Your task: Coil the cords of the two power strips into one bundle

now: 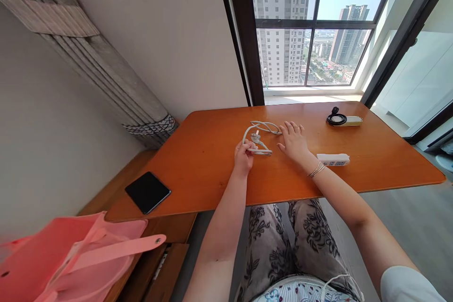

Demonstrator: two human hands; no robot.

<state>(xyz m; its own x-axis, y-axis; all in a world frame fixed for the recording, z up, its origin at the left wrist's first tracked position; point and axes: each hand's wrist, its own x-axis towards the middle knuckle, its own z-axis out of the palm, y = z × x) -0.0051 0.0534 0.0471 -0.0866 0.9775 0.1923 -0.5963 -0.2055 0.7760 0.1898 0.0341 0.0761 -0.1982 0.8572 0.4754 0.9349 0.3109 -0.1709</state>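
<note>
My left hand (244, 156) is closed around part of a looped white power cord (261, 152) above the orange-brown table (208, 170). The cord's white plug (255, 137) stands up just beside those fingers. More of the cord runs in loose loops toward the back of the table and reaches my right hand (293, 140). That hand is stretched out with its fingers spread, near the cord's end loop. A white power strip (333, 159) lies partly behind my right wrist, with sockets on its near side. Whether the cord joins the strip is hidden by my arm.
A second power strip (350, 121) with a coiled black cord (336, 118) lies at the back right. A black tablet (147, 192) rests near the left edge. Below it is a pink plastic bin (71, 255). A window (311, 23) stands behind the table.
</note>
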